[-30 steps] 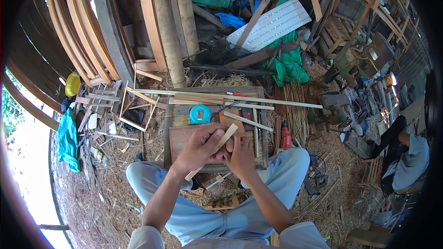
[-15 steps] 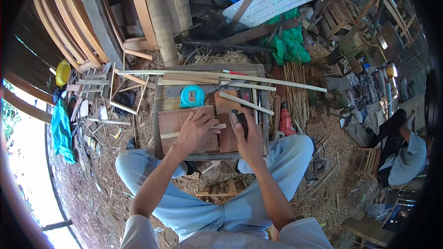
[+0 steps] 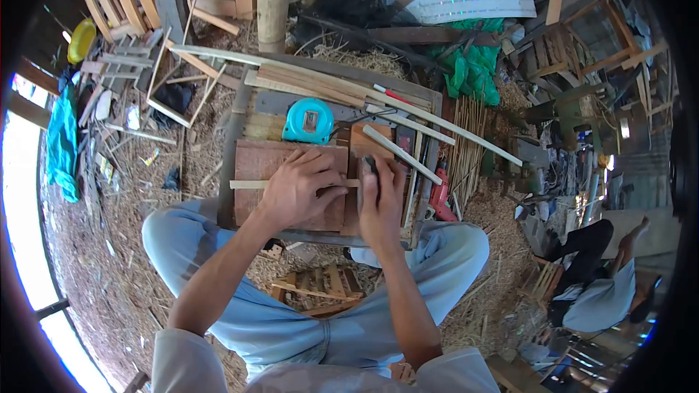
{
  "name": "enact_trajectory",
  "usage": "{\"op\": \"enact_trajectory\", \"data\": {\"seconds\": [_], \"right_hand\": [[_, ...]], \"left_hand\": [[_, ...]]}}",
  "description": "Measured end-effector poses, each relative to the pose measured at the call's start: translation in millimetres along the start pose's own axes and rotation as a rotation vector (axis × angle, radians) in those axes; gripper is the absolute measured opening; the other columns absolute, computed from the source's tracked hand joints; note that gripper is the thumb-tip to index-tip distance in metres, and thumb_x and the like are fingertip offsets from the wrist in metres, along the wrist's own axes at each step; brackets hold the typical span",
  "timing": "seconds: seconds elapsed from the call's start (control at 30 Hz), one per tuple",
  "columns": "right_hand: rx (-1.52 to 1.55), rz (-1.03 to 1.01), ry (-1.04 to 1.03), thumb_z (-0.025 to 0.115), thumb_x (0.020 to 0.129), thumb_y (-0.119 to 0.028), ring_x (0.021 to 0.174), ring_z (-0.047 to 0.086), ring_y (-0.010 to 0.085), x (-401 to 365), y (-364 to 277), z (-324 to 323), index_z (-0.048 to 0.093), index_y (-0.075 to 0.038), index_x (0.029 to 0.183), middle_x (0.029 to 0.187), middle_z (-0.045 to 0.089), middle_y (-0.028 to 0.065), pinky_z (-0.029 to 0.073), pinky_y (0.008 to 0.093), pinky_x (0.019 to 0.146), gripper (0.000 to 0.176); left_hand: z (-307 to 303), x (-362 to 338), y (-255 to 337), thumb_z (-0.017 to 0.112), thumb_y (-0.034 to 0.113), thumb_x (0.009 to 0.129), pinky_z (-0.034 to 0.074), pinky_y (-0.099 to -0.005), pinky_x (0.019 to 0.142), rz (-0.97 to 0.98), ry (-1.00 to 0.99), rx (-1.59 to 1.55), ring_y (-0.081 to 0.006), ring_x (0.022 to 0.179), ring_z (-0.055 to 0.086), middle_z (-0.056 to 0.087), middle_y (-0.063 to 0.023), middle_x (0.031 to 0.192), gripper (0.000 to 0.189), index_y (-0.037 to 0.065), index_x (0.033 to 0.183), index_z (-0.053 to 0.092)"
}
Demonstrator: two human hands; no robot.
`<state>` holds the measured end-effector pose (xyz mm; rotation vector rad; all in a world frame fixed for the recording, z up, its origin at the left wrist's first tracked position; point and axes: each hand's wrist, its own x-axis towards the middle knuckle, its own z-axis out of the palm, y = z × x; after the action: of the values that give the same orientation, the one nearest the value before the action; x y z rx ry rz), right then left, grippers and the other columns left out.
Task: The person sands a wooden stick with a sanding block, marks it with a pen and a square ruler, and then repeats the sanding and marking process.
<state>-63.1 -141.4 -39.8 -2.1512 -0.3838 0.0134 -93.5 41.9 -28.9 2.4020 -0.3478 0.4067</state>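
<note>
Dark tool (image 3: pixel 371 166), gripped by right hand (image 3: pixel 383 207), has neared the strip (image 3: pixel 248 185) left hand (image 3: pixel 297 188) holds.

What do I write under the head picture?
Left hand holds a thin wooden strip on a board; right hand holds a dark tool.

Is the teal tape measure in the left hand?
No, the tape measure lies on the worktable, just beyond the left hand.

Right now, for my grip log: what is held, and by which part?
Left hand: thin wood strip, near its middle. Right hand: dark tool, gripped part unclear.
</note>
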Motion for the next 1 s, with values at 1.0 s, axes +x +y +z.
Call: {"op": "enact_trajectory", "data": {"seconds": [1.0], "right_hand": [[0.042,0.005,0.166,0.05,0.103,-0.018,0.114,0.059,0.0314,2.5,0.5,14.2,0.064,-0.001,0.129,0.12,0.062,0.0173,0.043,0.0389,0.103,0.034]], "left_hand": [[9.1,2.2,-2.5,0.081,0.017,0.067,0.047,-0.039,0.077,0.007,0.045,-0.061,-0.0234,0.088,0.061,0.058,-0.0022,0.082,0.017,0.009,0.072,0.066]]}}
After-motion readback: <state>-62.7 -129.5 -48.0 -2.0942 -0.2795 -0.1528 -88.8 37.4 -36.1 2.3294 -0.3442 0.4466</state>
